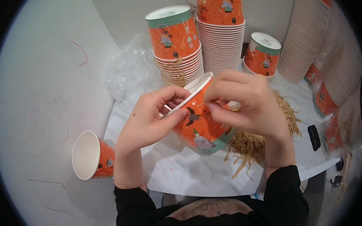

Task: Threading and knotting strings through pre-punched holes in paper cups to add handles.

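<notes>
— Where's that orange paper cup (199, 126)?
— Dead centre, tipped on its side above the marble table (183, 173). The left hand (149, 118) clasps its rim, thumb across; the right hand (245, 102) pinches a thin stick (201, 104) at the rim.
— Anything else?
— Another cup (93, 155) lies at eight o'clock; stacks (178, 48) at twelve.

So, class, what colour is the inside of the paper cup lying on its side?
White, head view.

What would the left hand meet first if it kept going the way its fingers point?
The left hand already touches the tilted orange paper cup; straight on, up and to the right, it would probably push into the cup's rim, against the right hand.
</notes>
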A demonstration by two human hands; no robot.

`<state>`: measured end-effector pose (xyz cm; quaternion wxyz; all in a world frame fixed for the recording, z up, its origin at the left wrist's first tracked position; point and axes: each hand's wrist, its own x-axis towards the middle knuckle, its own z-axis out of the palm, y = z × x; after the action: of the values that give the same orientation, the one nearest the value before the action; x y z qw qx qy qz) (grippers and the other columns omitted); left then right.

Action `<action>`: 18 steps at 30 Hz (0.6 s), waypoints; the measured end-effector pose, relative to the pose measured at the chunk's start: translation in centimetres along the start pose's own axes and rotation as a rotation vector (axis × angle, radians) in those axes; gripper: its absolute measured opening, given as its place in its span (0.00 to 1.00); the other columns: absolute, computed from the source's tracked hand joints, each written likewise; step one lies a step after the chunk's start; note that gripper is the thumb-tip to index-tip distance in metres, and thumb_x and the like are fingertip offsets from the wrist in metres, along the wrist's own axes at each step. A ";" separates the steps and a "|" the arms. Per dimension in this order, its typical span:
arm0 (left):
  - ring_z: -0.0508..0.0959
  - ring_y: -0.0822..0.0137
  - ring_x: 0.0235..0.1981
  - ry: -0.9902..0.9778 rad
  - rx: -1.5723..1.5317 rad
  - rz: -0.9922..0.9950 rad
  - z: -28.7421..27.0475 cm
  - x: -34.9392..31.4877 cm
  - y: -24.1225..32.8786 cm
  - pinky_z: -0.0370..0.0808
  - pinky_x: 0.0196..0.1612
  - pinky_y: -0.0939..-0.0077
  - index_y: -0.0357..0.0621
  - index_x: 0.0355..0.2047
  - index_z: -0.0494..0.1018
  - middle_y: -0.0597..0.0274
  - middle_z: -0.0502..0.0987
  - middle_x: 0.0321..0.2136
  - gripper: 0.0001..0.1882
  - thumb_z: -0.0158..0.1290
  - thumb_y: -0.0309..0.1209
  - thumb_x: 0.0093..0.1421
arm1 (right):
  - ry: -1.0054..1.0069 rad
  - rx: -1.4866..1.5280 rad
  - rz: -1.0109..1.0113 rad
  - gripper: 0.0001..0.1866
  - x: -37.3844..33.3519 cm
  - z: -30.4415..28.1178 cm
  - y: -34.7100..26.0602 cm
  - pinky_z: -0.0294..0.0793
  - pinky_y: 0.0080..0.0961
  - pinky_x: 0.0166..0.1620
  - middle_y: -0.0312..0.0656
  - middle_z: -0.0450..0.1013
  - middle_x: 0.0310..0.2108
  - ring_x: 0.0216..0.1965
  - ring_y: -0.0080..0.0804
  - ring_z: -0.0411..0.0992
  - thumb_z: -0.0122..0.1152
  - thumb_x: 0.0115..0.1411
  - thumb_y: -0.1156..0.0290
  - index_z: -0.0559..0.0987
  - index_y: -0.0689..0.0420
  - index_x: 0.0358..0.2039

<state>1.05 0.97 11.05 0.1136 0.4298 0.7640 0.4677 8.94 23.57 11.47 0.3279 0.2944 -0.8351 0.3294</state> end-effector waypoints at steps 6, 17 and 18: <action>0.75 0.82 0.34 0.070 -0.315 -0.015 0.4 0.0 -0.4 0.74 0.33 0.87 0.33 0.46 0.74 0.67 0.78 0.37 0.13 0.54 0.18 0.60 | 0.039 -0.180 -0.051 0.10 0.2 1.5 0.4 0.75 0.25 0.28 0.37 0.74 0.30 0.27 0.32 0.76 0.68 0.48 0.78 0.81 0.56 0.33; 0.74 0.84 0.32 0.058 -0.443 -0.079 0.1 0.0 0.0 0.73 0.34 0.89 0.31 0.45 0.73 0.66 0.77 0.38 0.13 0.55 0.17 0.58 | 0.042 -0.204 -0.116 0.09 0.4 1.8 0.3 0.74 0.26 0.26 0.37 0.74 0.30 0.25 0.32 0.75 0.68 0.48 0.78 0.79 0.56 0.31; 0.74 0.84 0.32 0.058 -0.444 -0.079 0.1 0.0 0.0 0.73 0.34 0.89 0.31 0.45 0.73 0.66 0.77 0.38 0.13 0.55 0.17 0.58 | 0.042 -0.204 -0.116 0.09 0.4 1.8 0.3 0.74 0.26 0.26 0.37 0.74 0.30 0.25 0.32 0.75 0.68 0.48 0.78 0.79 0.56 0.31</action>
<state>1.13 1.02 10.98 0.2014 0.3502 0.6616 0.6317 7.83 22.30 10.56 0.3922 0.3002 -0.8388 0.2292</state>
